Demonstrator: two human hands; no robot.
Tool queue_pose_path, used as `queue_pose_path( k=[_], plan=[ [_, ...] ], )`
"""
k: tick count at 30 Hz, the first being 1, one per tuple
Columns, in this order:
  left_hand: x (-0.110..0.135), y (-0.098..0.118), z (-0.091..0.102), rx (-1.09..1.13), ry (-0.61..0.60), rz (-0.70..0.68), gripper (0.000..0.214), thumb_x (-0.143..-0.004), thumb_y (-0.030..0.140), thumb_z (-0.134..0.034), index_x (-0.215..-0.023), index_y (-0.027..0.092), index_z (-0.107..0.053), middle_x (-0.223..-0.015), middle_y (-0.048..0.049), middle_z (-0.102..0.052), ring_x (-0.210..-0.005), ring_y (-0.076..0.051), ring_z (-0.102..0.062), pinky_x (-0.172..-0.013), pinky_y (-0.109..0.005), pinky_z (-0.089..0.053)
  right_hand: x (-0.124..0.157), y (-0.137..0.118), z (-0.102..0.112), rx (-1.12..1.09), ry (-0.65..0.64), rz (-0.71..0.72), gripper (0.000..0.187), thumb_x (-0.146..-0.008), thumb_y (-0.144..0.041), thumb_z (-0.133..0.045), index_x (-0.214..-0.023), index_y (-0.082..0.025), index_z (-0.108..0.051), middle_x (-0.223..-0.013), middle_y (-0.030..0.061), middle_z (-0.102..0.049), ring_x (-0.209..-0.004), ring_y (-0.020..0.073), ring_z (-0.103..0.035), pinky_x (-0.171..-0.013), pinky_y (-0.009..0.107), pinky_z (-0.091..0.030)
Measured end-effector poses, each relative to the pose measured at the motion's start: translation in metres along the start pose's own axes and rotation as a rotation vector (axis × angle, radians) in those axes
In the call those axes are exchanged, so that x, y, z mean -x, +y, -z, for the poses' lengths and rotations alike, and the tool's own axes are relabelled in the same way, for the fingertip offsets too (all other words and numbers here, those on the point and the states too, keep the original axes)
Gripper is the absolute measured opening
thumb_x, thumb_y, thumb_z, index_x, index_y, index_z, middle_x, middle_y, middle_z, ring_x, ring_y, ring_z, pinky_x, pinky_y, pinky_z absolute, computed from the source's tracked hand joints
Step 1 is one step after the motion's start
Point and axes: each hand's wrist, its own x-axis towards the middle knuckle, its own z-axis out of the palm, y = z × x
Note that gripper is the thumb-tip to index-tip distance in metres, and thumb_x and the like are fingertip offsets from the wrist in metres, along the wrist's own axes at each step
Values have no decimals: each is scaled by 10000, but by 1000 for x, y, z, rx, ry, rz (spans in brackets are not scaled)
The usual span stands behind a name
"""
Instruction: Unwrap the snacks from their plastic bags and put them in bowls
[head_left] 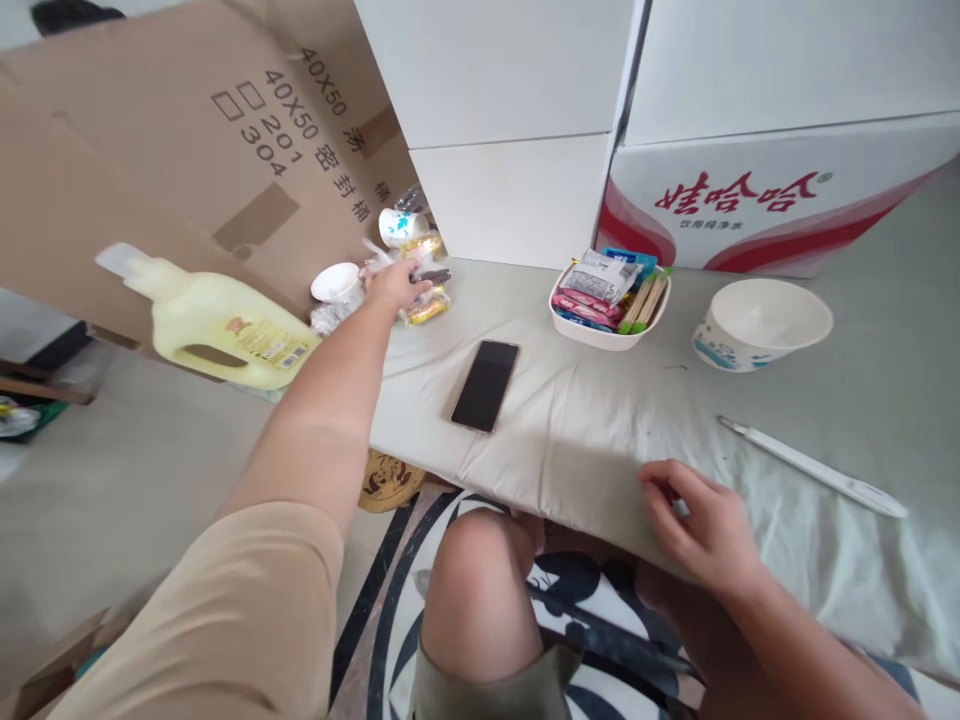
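Observation:
My left hand (399, 287) reaches to the far left of the cloth-covered surface, into a pile of small packets and wrappers. Its fingers close around or over a dark, elongated thing (430, 276) whose kind I cannot make out. Beside it lie a yellow-wrapped packet (427, 307), a tipped white paper cup (397, 227) with blue print and a white bowl (336, 283). At the near edge rests my right hand (701, 525), its fingers curled in with nothing visible in them. A slim white pen-like tool (817, 466) with a metal tip lies to its right.
A phone (486, 386) lies mid-surface. Behind it stands a white tub (600, 335) of packets and sticks; a large paper bowl (761, 325) is at right. Stacked white cartons (517, 195) back the surface. A yellow jug (225, 325) leans by a brown cardboard box (172, 150).

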Motion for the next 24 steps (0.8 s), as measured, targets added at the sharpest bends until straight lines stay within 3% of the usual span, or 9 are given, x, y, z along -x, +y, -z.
queue_pose_path(
  k=[5, 8, 11, 14, 16, 18, 21, 24],
  plan=[
    [34, 26, 32, 0, 46, 2, 315, -854, 398, -620, -1071, 181, -692, -1005, -113, -701, -979, -289, -625, -915, -407, -463, 10, -3, -3, -33, -13, -30, 133, -917, -219, -491, -856, -217, -609, -636, -25, -631, -521, 107, -592, -528, 211, -478],
    [57, 49, 51, 189, 144, -20, 325, -856, 372, -611, -1117, 187, -663, -971, -87, -685, -932, -242, -609, -877, -362, -494, 14, -4, 0, -60, -18, -100, 156, -905, -253, -484, -849, -214, -625, -628, -16, -623, -522, 116, -581, -529, 227, -460],
    [102, 83, 56, 463, 78, -111, 339, -859, 349, -600, -1164, 207, -642, -986, -53, -671, -908, -202, -616, -818, -328, -539, 15, -1, 7, -81, -14, -199, 178, -881, -291, -477, -847, -211, -632, -627, -1, -623, -538, 133, -572, -546, 250, -452],
    [171, 123, 32, 581, -62, -306, 285, -774, 287, -691, -1052, 222, -688, -1077, -49, -669, -1009, -214, -643, -935, -370, -544, 16, 11, 15, -78, 11, -302, 198, -856, -301, -480, -915, -204, -642, -684, 19, -650, -570, 150, -582, -585, 278, -468],
    [217, 152, 0, 664, -185, -459, 199, -742, 254, -729, -937, 221, -711, -1209, -78, -639, -1147, -241, -630, -1019, -391, -517, 18, 21, 20, -66, 48, -353, 210, -838, -285, -490, -961, -205, -640, -790, 46, -688, -629, 164, -615, -637, 304, -497],
    [252, 182, -35, 750, -324, -523, 133, -762, 210, -710, -895, 221, -707, -1293, -104, -596, -1153, -238, -647, -970, -384, -547, 21, 31, 23, -50, 105, -378, 244, -812, -261, -510, -1014, -212, -638, -929, 81, -710, -743, 194, -655, -713, 345, -527],
    [279, 225, -77, 790, -361, -561, 137, -776, 89, -651, -829, 214, -670, -1397, -123, -529, -1274, -254, -593, -1014, -421, -527, 25, 42, 27, -62, 167, -362, 430, -754, -223, -542, -1180, -219, -607, -1158, 131, -690, -999, 264, -667, -858, 433, -539],
    [284, 250, -92, 788, -245, -574, 282, -759, -1, -597, -915, 229, -645, -1393, -111, -547, -1363, -255, -522, -1158, -475, -407, 26, 48, 30, -132, 109, -356, 565, -723, -205, -548, -1288, -204, -549, -1266, 150, -654, -1131, 292, -635, -959, 481, -517]
  ],
)
